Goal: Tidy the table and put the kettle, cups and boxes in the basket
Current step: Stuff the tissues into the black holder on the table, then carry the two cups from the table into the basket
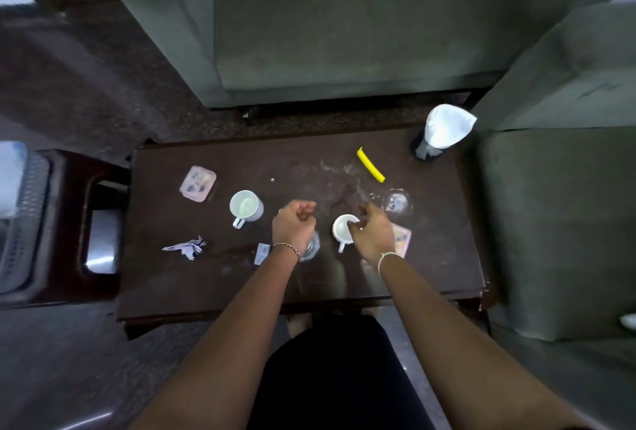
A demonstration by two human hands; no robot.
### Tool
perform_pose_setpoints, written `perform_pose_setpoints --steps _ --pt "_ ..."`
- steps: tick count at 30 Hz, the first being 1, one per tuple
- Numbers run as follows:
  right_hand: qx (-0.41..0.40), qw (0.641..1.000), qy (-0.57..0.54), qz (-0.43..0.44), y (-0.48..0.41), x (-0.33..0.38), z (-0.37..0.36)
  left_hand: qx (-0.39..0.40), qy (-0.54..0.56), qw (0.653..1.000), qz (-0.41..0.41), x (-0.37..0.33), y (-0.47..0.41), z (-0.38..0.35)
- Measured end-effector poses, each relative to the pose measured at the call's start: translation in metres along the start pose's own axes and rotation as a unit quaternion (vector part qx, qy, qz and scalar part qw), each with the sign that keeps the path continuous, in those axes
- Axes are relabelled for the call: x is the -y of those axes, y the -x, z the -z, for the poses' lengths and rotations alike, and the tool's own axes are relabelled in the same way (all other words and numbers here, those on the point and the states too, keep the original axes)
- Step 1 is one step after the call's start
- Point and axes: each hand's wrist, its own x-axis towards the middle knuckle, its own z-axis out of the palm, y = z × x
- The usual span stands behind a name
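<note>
On the dark table (206, 285) stand two white cups. My right hand (373, 233) is over one white cup (342, 228), its fingers pinched at the cup's rim. My left hand (292, 225) is a closed fist above the table with nothing visible in it; its wrist covers part of a clear glass (311, 247). The other white cup (246, 207) stands to the left. A pink box (198, 183) lies far left, and another box (402, 240) shows under my right wrist. A second clear glass (397, 202) stands right. The grey basket (20, 219) is at the far left.
A dark kettle-like vessel with white cloth over it (440, 133) stands at the table's far right corner. A yellow strip (370, 164), torn paper (187, 247) and a small wrapper (262, 252) lie on the table. Grey sofas (344, 34) surround it; a stool (99, 223) stands left.
</note>
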Motion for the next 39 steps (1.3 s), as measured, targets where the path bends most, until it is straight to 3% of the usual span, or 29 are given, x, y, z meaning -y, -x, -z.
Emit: perform_pose_setpoints --steps 3,6,8,12,19,30,39 --pt "0.034 0.998 0.051 0.027 0.015 -0.002 -0.032 0.016 -0.034 0.999 0.003 0.034 -0.002 0.025" --pt "0.072 0.984 0.146 0.078 0.019 -0.006 -0.055 0.074 -0.137 0.988 -0.017 0.061 -0.007 0.039" --pt "0.071 0.969 0.215 0.101 0.018 -0.007 -0.064 0.124 -0.203 0.970 -0.042 0.075 -0.010 0.041" --pt "0.059 0.948 0.288 0.124 0.009 -0.015 -0.080 0.171 -0.228 0.957 -0.061 0.090 -0.019 0.029" --pt "0.100 0.926 0.324 0.167 -0.013 -0.028 -0.101 0.162 -0.230 0.956 -0.086 0.105 -0.031 0.010" --pt "0.080 0.938 0.282 0.187 -0.045 -0.008 -0.092 0.127 -0.253 0.951 -0.126 0.071 -0.057 0.016" --pt "0.085 0.938 0.285 0.177 -0.084 0.010 -0.092 0.140 -0.291 0.940 -0.110 0.056 -0.099 0.011"
